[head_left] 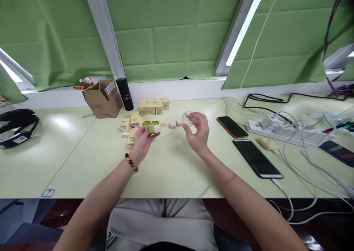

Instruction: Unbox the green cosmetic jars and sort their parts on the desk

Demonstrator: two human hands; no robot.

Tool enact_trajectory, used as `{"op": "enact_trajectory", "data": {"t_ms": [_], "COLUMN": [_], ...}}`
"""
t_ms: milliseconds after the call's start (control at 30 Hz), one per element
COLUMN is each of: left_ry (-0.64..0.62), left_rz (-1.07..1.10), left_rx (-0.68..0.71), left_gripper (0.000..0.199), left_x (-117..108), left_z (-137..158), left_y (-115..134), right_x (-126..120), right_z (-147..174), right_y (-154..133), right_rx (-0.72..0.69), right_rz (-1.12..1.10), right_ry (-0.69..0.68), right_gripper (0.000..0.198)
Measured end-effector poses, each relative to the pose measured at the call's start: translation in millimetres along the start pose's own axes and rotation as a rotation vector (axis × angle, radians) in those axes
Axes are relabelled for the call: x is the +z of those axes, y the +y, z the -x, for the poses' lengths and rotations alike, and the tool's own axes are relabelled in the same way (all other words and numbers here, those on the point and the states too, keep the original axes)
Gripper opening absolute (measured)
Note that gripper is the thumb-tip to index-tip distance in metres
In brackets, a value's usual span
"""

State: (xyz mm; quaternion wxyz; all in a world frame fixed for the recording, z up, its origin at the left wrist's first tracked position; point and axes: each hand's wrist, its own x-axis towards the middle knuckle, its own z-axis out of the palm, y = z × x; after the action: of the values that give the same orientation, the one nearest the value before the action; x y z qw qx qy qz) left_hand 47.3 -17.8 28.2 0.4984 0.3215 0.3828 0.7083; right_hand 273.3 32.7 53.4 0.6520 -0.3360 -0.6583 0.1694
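My left hand is closed on a small white cylinder with a green band, held above the table. In my right hand, thumb and fingers grip a clear, cup-like plastic piece by its side. Between the hands lie two pale pink small cylinders and a few tiny yellowish pieces. Green open pieces lie just behind my left hand. Opened small cardboard boxes lie around that hand, partly hidden by it.
Several closed small boxes stand at the back. A larger carton and a black bottle are left of them. Phones, a power strip and tangled cables cover the right side. A black strapped headset sits far left.
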Motion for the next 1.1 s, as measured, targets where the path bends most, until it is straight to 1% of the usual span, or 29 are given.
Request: {"op": "enact_trajectory", "data": {"t_ms": [67,133,167,233,300,400,500,600,733,900,1000,1067,1100], "left_ry": [0.013,0.015,0.017,0.018,0.014,0.015,0.021,0.014,0.024,0.04,0.042,0.036,0.034], "left_rz": [0.003,0.007,0.01,0.014,0.014,0.022,0.035,0.031,0.023,0.045,0.054,0.061,0.066], "left_rx": [-0.009,-0.014,-0.014,-0.008,0.003,0.011,0.001,-0.007,-0.012,-0.035,-0.041,-0.044,-0.046], "left_gripper": [0.022,0.021,0.021,0.023,0.024,0.025,0.024,0.023,0.021,0.017,0.017,0.016,0.015], "left_x": [0.2,0.6,0.8,1.1,1.5,2.9,4.7,5.9,7.7,11.1,11.3,10.6,10.3], "left_z": [-0.1,-0.2,-0.2,-0.2,0.0,0.9,2.2,2.9,4.0,6.8,7.2,6.7,6.4], "left_y": [0.0,-0.5,-1.0,-2.0,-2.4,-1.5,0.5,1.9,3.3,6.0,6.6,6.4,6.1], "right_x": [-13.1,-27.0,-33.7,-45.5,-54.4,-60.9,-60.5,-57.0,-52.6,-47.5,-49.1,-53.3,-55.8], "right_z": [-16.2,-28.2,-31.7,-33.3,-29.6,-21.5,-17.6,-18.3,-20.5,-19.2,-17.6,-18.0,-18.8], "right_y": [4.3,11.3,15.9,26.6,37.8,50.4,55.4,55.6,54.3,53.5,53.3,51.9,50.4], "right_rx": [0.056,0.129,0.165,0.212,0.25,0.336,0.396,0.416,0.431,0.483,0.485,0.455,0.418], "right_rz": [0.228,0.447,0.522,0.649,0.774,0.904,0.963,0.999,1.018,1.055,1.051,1.039,1.029], "right_ry": [-0.03,-0.126,-0.183,-0.268,-0.324,-0.421,-0.514,-0.568,-0.591,-0.621,-0.601,-0.553,-0.508], "right_gripper": [0.025,0.024,0.024,0.023,0.023,0.026,0.03,0.035,0.034,0.034,0.037,0.044,0.047]}}
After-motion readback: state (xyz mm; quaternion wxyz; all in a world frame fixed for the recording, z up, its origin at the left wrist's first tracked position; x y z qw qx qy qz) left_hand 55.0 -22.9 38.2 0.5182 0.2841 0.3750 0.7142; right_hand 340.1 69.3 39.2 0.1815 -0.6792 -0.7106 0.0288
